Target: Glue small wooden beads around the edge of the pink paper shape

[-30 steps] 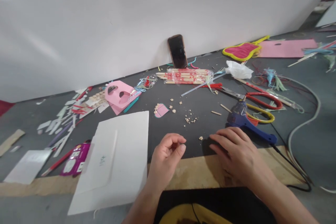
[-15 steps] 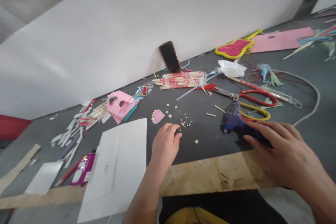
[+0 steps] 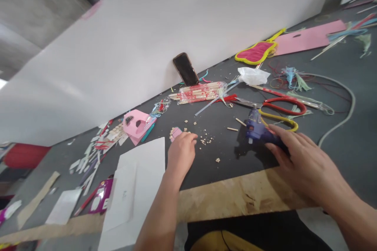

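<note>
My right hand (image 3: 300,157) is closed around the handle of a blue glue gun (image 3: 260,131), its tip held over the dark tabletop beside the scissors (image 3: 282,106). My left hand (image 3: 181,153) is above the table with loosely bent fingers and nothing visible in them. It partly covers a small pink piece (image 3: 176,133) with tiny pale beads along its edge. Small loose beads (image 3: 206,140) lie scattered just right of my left fingertips. A little flower-shaped bead cluster (image 3: 217,160) sits nearer the table edge.
White boards (image 3: 138,188) lie at left, near a purple packet (image 3: 101,196) and a pink cut-out (image 3: 137,125). A phone (image 3: 185,69) leans on the white partition (image 3: 147,47) behind bundled sticks (image 3: 200,93). A grey cable (image 3: 350,106) curves at right.
My left hand has moved left and up, over the edge of the pink piece. The right hand has raised and turned the glue gun slightly. The view has shifted and tilted.
</note>
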Available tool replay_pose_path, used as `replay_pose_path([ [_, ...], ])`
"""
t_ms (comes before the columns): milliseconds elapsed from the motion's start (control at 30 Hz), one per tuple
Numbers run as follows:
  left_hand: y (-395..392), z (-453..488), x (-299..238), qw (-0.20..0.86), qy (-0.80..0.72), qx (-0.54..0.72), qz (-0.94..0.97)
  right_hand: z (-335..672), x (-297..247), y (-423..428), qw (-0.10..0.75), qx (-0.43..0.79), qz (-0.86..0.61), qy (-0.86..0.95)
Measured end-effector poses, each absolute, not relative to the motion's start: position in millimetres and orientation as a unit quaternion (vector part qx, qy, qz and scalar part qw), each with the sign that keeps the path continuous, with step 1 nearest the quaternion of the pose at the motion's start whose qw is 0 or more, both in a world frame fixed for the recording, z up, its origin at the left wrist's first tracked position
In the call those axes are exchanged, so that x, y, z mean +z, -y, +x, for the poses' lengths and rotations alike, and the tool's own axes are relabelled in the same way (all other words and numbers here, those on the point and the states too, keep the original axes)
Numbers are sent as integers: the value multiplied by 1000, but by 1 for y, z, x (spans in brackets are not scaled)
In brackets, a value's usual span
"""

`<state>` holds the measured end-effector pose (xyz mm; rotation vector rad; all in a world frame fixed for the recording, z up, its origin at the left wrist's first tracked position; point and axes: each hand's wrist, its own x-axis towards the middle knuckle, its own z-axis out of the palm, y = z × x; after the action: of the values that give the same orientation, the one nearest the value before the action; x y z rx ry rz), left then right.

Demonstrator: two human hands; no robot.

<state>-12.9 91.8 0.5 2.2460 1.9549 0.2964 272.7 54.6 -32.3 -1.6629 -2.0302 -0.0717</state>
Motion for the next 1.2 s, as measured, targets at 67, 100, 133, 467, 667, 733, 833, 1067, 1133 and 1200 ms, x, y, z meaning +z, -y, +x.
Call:
replay_pose_path([
  [67, -90, -11, -4, 83, -649, 93, 750, 269, -29, -52, 287, 37, -620, 729],
  [100, -89, -10, -6, 85, -648, 93, 751, 266, -28, -50, 303, 82, -626, 714],
  [133, -89, -9, -7, 87, -647, 92, 752, 264, -27, -49, 322, 130, -633, 692],
  [467, -91, -6, -9, 99, -625, 99, 768, 245, -21, -40, 429, 340, -613, 570],
  [667, -97, -1, -4, 94, -620, 113, 771, 248, -24, -37, 425, 371, -614, 552],
  [733, -98, 2, -5, 88, -610, 113, 780, 248, -26, -37, 424, 377, -614, 549],
  [833, -98, 9, -8, 66, -592, 107, 796, 247, -25, -37, 418, 385, -614, 547],
  [1067, -102, 21, -12, 38, -603, 91, 792, 247, -19, -39, 396, 353, -632, 566],
  [1133, -103, 21, -12, 43, -601, 95, 793, 247, -21, -39, 392, 342, -637, 569],
  [1200, -105, 21, -12, 52, -601, 103, 791, 248, -23, -38, 392, 329, -640, 573],
])
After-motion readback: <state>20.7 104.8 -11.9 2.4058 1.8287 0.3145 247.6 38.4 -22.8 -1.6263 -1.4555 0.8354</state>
